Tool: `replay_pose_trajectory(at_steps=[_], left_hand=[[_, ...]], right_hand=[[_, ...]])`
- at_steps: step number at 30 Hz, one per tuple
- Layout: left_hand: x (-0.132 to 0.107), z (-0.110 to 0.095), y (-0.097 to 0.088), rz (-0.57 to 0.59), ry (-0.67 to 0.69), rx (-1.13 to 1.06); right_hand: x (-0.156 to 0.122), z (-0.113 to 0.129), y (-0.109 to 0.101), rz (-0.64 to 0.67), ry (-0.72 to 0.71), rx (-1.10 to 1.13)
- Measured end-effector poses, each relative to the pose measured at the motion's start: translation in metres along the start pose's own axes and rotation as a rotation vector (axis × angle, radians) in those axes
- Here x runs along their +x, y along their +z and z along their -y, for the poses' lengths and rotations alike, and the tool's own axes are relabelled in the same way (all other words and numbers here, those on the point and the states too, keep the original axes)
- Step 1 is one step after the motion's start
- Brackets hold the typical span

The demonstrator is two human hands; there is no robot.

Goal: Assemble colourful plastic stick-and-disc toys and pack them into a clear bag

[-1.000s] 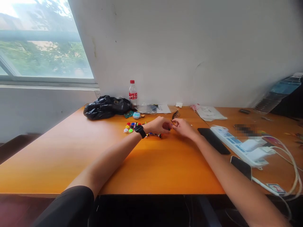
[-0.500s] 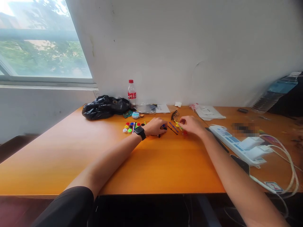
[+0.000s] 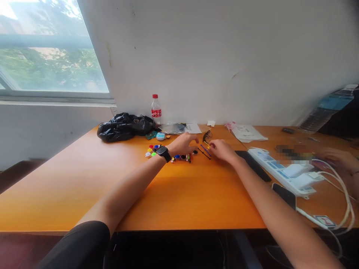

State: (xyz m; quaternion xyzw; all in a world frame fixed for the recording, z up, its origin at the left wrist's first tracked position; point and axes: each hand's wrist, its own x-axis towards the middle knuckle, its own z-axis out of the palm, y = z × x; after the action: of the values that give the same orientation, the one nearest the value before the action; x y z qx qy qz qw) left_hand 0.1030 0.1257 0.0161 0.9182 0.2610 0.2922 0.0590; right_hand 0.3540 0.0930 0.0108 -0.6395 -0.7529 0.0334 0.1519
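Note:
My left hand point(image 3: 183, 143), with a black watch point(image 3: 163, 152) on its wrist, hovers over small coloured pieces. Its thumb and fingers are apart and hold nothing. A small black round cap point(image 3: 195, 152) lies just below the fingertips. To the right, my right hand point(image 3: 221, 149) has its fingers closed on a thin yellow stick point(image 3: 206, 143), whose end pokes out to the left. Blue and black sticks point(image 3: 205, 150) lie between the hands. Left of the watch sit several coloured round caps point(image 3: 151, 150); more small pieces point(image 3: 182, 157) lie beneath my left wrist.
Along the wall are a black plastic bag point(image 3: 123, 127), a red-capped bottle point(image 3: 156, 112), papers and glasses point(image 3: 207, 136). At right are a white power strip point(image 3: 269, 164) with cables, a phone point(image 3: 284, 195) and a large water bottle point(image 3: 325, 108). Another person's hand point(image 3: 338, 157) is at the far right.
My left hand has opened and lifted from a dark piece, leaving a black cap on the table. My right hand has shifted slightly left. Another person's hand has come in at right.

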Motion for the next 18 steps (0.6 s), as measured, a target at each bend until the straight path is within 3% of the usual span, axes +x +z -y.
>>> replay_pose_trajectory(at_steps=[2, 5, 10, 13, 18], left_hand=[[0.002, -0.002, -0.004, -0.029, -0.01, -0.046], [0.005, -0.01, -0.008, -0.074, -0.015, -0.145], [0.007, -0.025, -0.01, -0.129, 0.075, -0.3], [0.006, -0.03, -0.01, -0.13, 0.081, -0.324], [0.005, -0.032, -0.005, -0.052, 0.059, -0.381]], right_hand=[[0.003, 0.001, 0.0, -0.07, -0.012, 0.139], [0.007, 0.007, -0.002, -0.151, 0.033, 0.523], [0.004, 0.027, -0.005, -0.013, 0.055, 1.051], [-0.003, 0.036, -0.006, 0.074, 0.005, 1.103], [-0.009, 0.035, -0.004, 0.168, -0.05, 0.919]])
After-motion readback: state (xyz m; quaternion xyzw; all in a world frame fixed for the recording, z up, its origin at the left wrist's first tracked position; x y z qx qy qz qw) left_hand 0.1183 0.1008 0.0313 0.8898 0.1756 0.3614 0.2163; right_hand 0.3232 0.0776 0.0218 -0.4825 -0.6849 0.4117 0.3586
